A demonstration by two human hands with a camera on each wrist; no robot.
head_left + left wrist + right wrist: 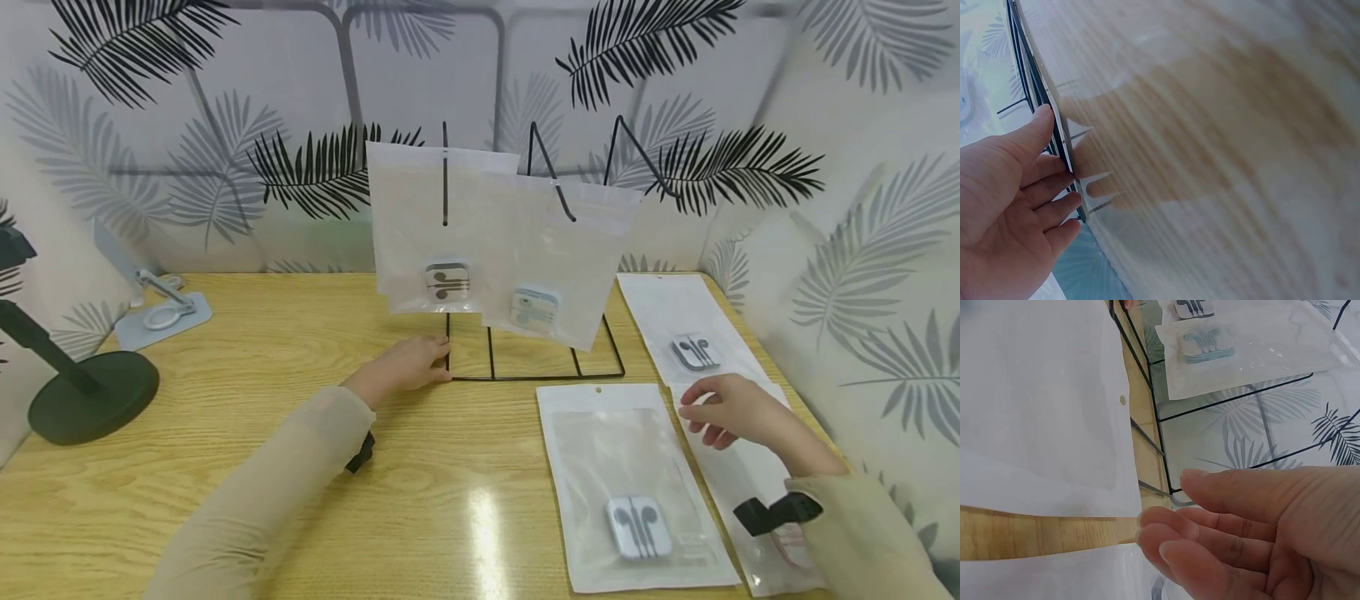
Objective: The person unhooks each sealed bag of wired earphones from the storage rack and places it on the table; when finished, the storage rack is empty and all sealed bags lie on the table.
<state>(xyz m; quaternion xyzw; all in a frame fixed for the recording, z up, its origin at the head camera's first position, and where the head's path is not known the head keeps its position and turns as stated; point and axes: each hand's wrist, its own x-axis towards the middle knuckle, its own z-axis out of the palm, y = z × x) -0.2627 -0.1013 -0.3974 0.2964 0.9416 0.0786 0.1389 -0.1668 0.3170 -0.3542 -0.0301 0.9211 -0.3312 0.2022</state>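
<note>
At the left side of a black wire rack (pixel 491 354), my left hand (pixel 405 367) touches the base bar with its thumb and fingertips. The left wrist view shows these tips spread along the dark bar (pixel 1055 128). On the rack's hooks hang white plastic pouches, one with dark-backed earphones (pixel 447 283) and one with pale earphones (pixel 535 310). My right hand (pixel 731 410) is over pouches at the right, its fingers loosely bent and nothing between them. Left of it a flat pouch (pixel 600 450) lies with white-cased earphones (pixel 639 527) inside.
Behind the right hand lies another pouch with earphones (pixel 696 352); a further pouch (pixel 738 479) is partly under the forearm. The rightmost hook (pixel 648 162) bears no pouch. At the left stand a dark green round base (pixel 93 398) and a folding stand (pixel 165 315).
</note>
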